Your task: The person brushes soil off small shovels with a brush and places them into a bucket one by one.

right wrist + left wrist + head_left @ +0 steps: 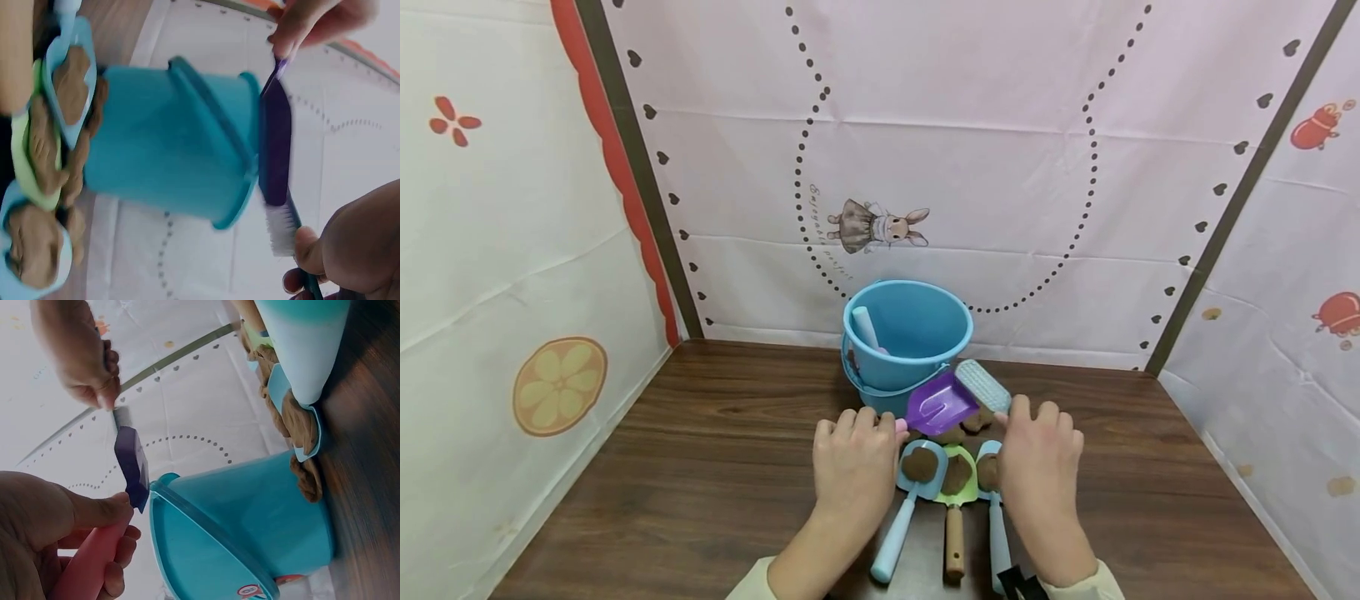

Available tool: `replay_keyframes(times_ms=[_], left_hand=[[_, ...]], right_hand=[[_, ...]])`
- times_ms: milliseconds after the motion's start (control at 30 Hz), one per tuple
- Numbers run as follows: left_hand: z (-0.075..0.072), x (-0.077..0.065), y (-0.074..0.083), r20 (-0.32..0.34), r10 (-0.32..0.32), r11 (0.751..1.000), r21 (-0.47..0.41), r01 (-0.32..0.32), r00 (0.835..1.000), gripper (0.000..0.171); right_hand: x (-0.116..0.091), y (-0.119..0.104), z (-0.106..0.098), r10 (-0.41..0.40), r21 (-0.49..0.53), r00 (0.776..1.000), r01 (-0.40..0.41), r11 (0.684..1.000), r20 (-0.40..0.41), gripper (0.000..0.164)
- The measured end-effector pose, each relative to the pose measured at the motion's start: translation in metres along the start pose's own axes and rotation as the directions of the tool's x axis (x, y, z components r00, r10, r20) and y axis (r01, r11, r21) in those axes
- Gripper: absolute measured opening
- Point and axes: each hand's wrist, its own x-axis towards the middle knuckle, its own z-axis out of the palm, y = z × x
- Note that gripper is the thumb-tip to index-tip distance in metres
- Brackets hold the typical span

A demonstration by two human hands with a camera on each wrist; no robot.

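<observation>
My left hand grips the pink handle of a small purple toy shovel, its scoop held in front of the blue bucket. In my right hand is a light blue brush; the right wrist view shows its white bristles right at the end of the purple scoop. Both tools are raised above the table, level with the bucket's upper part in the wrist views. Inside the bucket leans a tool with a pale blue handle.
Nearer me lie a blue shovel, a green shovel with a wooden handle and another blue shovel, each with a brown, sand-like lump in its scoop. More brown lumps sit before the bucket. Printed cloth walls the wooden table.
</observation>
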Motion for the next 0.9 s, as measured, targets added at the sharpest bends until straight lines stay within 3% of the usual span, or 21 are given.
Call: replay_keyframes(times_ms=[133,267,367,600,733,900], left_hand=[[0.0,0.0,-0.001,-0.007,-0.004,1.0,0.007,0.004,1.0,0.03],[0.0,0.0,-0.001,-0.037,0.006,1.0,-0.001,-0.006,0.999,0.028],[-0.001,0.0,-0.001,-0.059,0.013,1.0,-0.004,-0.013,0.998,0.028],[-0.004,0.0,-0.002,-0.056,0.013,1.0,-0.025,-0.014,0.998,0.028],[-0.006,0.0,-0.002,-0.052,0.003,0.999,-0.039,-0.005,0.999,0.028],[-0.006,0.0,-0.003,-0.042,-0.005,0.999,-0.049,0.003,0.999,0.029]], right_hand=[[-0.011,-0.022,-0.001,-0.105,0.016,0.993,0.105,0.994,0.062,0.03],[-0.02,-0.039,0.003,-0.178,0.039,0.981,0.176,0.984,0.07,0.03],[-0.017,-0.033,0.003,-0.132,0.058,0.989,0.129,0.99,0.065,0.029],[0.001,0.007,0.0,0.012,0.026,0.999,-0.013,1.0,0.032,0.028],[0.003,0.017,-0.002,-0.007,0.014,1.0,0.007,1.0,-0.011,0.032],[0.004,0.014,-0.005,-0.041,0.013,0.999,0.042,0.999,-0.018,0.031]])
